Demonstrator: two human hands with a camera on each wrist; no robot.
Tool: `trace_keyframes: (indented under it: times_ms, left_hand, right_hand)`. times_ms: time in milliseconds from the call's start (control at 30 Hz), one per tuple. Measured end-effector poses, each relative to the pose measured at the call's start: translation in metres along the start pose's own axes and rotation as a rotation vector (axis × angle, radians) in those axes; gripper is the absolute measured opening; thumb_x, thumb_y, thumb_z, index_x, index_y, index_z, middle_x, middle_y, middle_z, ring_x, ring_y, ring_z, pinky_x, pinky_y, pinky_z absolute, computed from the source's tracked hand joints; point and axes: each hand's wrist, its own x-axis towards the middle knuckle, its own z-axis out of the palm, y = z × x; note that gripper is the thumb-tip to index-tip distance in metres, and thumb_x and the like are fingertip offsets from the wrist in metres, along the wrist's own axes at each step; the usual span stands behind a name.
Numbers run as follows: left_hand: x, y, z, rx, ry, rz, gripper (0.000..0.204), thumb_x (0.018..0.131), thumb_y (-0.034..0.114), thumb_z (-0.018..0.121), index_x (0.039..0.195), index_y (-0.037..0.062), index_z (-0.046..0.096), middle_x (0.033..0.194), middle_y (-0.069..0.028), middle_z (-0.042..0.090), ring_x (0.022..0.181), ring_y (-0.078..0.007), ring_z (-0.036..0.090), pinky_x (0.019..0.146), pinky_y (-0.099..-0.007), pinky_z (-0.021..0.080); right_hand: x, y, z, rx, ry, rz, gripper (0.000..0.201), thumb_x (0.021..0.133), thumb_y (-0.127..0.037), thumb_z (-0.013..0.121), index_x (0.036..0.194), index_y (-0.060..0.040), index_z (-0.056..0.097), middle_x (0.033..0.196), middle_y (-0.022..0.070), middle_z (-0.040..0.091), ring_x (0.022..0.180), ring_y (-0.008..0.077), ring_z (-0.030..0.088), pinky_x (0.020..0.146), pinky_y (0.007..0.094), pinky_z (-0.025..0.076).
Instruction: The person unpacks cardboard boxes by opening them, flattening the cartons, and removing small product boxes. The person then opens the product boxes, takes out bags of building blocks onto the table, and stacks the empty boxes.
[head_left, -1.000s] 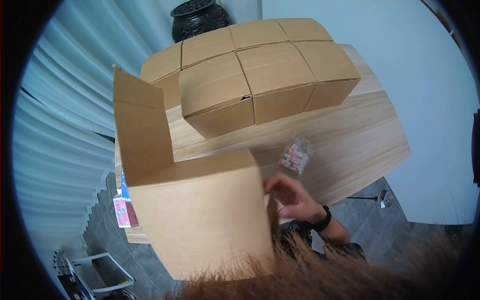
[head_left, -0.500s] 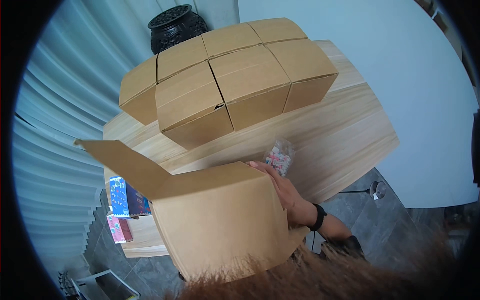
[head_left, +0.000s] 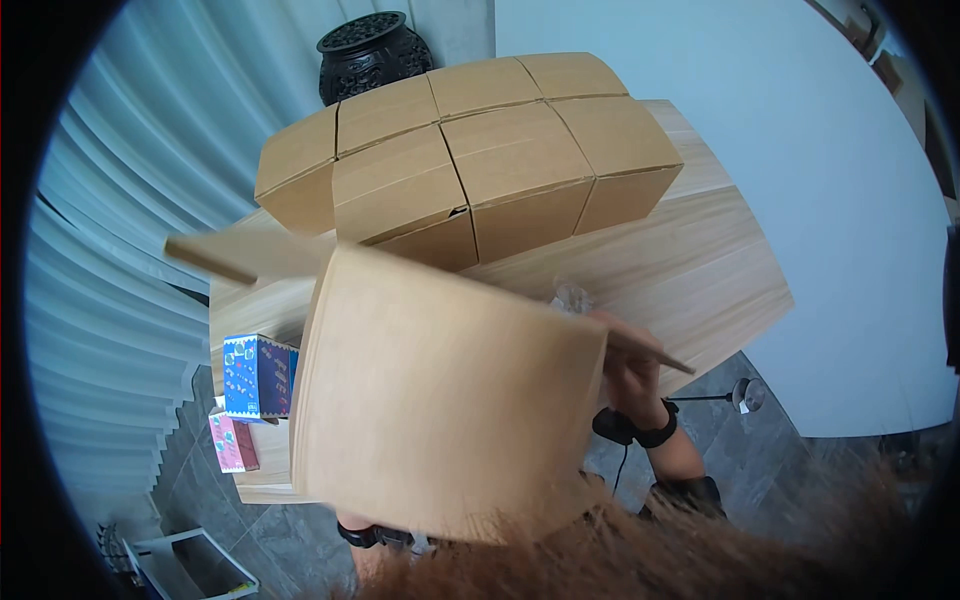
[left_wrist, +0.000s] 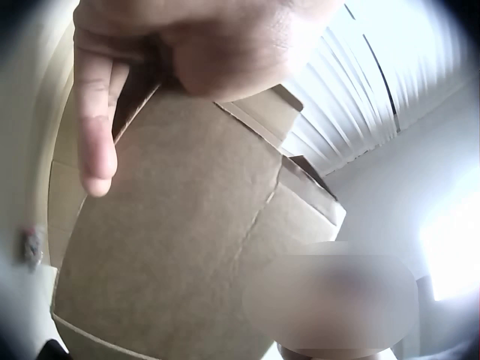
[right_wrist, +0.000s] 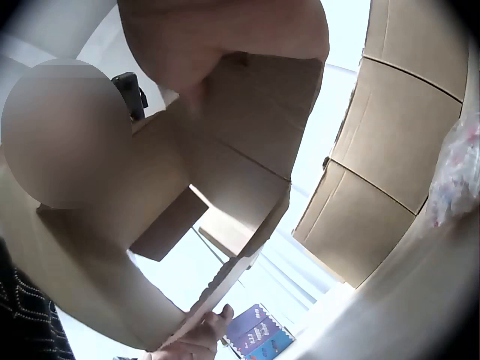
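Note:
A large open cardboard box [head_left: 450, 400] is held tilted over the near side of the table, its flaps standing out. My right hand [head_left: 632, 375] holds its right side by a flap, and in the right wrist view that hand [right_wrist: 232, 37] has its thumb inside the wall. Beneath the box, the head view hides my left hand, with only the wrist showing. In the left wrist view my left hand [left_wrist: 187, 45] grips a cardboard edge, one finger lying along the outside. Light comes through the box's far end in the right wrist view.
Several closed cardboard boxes [head_left: 515, 145] stand in two rows across the table [head_left: 715, 250]. A clear bag [head_left: 572, 295] lies behind my right hand. A blue printed box [head_left: 258, 375] and a pink one [head_left: 233, 442] sit at the left edge. A black carved pot [head_left: 375, 60] stands behind.
The box has turned and tipped, its near face swinging up and its left flap shifting. My right hand moved from the box's top edge to the right-hand flap. My left wrist has come into view below.

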Motion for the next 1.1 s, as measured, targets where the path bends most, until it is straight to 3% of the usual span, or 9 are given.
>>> trace_keyframes:
  times_ms: [133,200,333,500,567,600,700,833,1100]
  left_hand:
    - [0.001,0.008,0.015,-0.034,-0.009,-0.007,0.081,0.106,0.064,0.040,0.160,0.0048,0.034,0.160,-0.0176,0.041,0.141,-0.0322,0.050,0.115,-0.0464,0.045]
    - [0.002,0.013,0.025,0.033,-0.045,0.069,0.085,0.104,0.068,0.039,0.162,0.0063,0.029,0.160,-0.0202,0.040,0.137,-0.0355,0.054,0.108,-0.0487,0.050]
    - [0.001,0.019,0.051,0.195,-0.091,0.156,0.109,0.092,0.083,0.046,0.167,0.0115,0.016,0.166,-0.0228,0.030,0.136,-0.0413,0.055,0.105,-0.0530,0.053]
    - [-0.021,0.011,0.047,0.083,-0.237,0.080,0.120,0.085,0.089,0.051,0.167,0.0077,0.017,0.166,-0.0170,0.031,0.149,-0.0332,0.039,0.119,-0.0518,0.037]
    - [-0.055,-0.012,0.006,-0.023,0.018,0.035,0.120,0.085,0.090,0.049,0.164,0.0038,0.022,0.166,-0.0143,0.032,0.151,-0.0296,0.034,0.122,-0.0500,0.031]
    - [-0.067,-0.050,-0.038,-0.184,0.083,0.180,0.098,0.096,0.071,0.053,0.160,0.0000,0.030,0.158,-0.0165,0.043,0.142,-0.0310,0.046,0.117,-0.0486,0.038]
    - [-0.100,-0.032,-0.054,-0.188,0.129,0.204,0.092,0.095,0.063,0.053,0.157,-0.0011,0.033,0.154,-0.0178,0.046,0.138,-0.0314,0.048,0.115,-0.0482,0.040]
    - [-0.123,-0.008,-0.051,-0.205,0.202,0.237,0.079,0.094,0.048,0.053,0.152,-0.0032,0.039,0.146,-0.0205,0.053,0.131,-0.0323,0.054,0.111,-0.0473,0.043]
    - [-0.099,0.038,-0.007,-0.150,0.205,0.293,0.060,0.092,0.026,0.055,0.142,-0.0073,0.050,0.133,-0.0253,0.062,0.120,-0.0335,0.061,0.104,-0.0458,0.048]
  right_hand:
    - [-0.013,0.006,0.000,0.122,0.269,0.111,0.020,0.103,-0.006,0.063,0.119,0.0046,0.070,0.103,0.0097,0.074,0.095,0.0156,0.068,0.085,0.0309,0.054]
    - [-0.006,0.003,0.000,-0.010,0.295,-0.097,0.022,0.105,-0.007,0.061,0.121,0.0047,0.069,0.099,0.0051,0.072,0.090,0.0081,0.063,0.080,0.0266,0.052]
    - [0.013,-0.022,0.020,-0.047,0.260,-0.116,0.024,0.103,-0.010,0.065,0.122,0.0037,0.070,0.103,0.0082,0.074,0.091,0.0142,0.068,0.077,0.0286,0.054]
    - [0.031,-0.046,0.053,-0.497,-0.292,-0.651,0.032,0.089,-0.017,0.076,0.117,-0.0027,0.074,0.110,0.0163,0.074,0.094,0.0275,0.073,0.072,0.0334,0.058]
    - [0.022,-0.055,0.067,-0.545,-0.363,-0.716,0.031,0.088,-0.017,0.075,0.116,-0.0036,0.073,0.111,0.0163,0.073,0.094,0.0265,0.072,0.072,0.0332,0.057]
    - [0.016,-0.059,0.073,-0.603,-0.427,-0.776,0.031,0.087,-0.016,0.075,0.116,-0.0044,0.073,0.111,0.0163,0.072,0.094,0.0255,0.072,0.073,0.0330,0.057]
    - [0.003,-0.067,0.089,-0.554,-0.527,-0.775,0.029,0.088,-0.014,0.072,0.115,-0.0042,0.072,0.114,0.0154,0.071,0.096,0.0253,0.069,0.075,0.0331,0.057]
    - [-0.013,-0.072,0.103,-0.503,-0.735,-0.744,0.037,0.091,-0.015,0.068,0.126,-0.0024,0.065,0.120,0.0139,0.067,0.106,0.0256,0.065,0.086,0.0343,0.055]
    - [-0.020,-0.071,0.097,-0.395,-0.933,-0.523,0.073,0.085,-0.054,0.075,0.134,-0.0025,0.058,0.141,0.0194,0.055,0.129,0.0364,0.053,0.113,0.0524,0.041]
